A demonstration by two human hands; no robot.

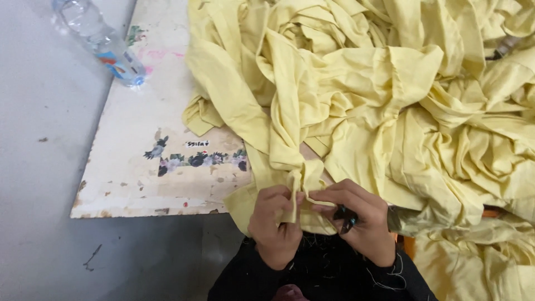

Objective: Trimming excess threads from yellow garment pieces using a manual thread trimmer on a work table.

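Note:
A big heap of pale yellow cloth (379,95) covers most of the worn white table (139,161). One twisted strip of it hangs down to the table's near edge. My left hand (274,223) pinches a fold of that strip between thumb and fingers. My right hand (356,220) grips the same yellow cloth just to the right and also holds a small dark tool (345,216), possibly a thread snipper. The two hands almost touch. Dark sleeves cover both wrists.
A clear plastic water bottle (100,39) lies at the table's far left corner. A strip of flower stickers (195,160) marks the tabletop. Grey floor (39,167) lies to the left. More yellow cloth (479,262) hangs at the lower right.

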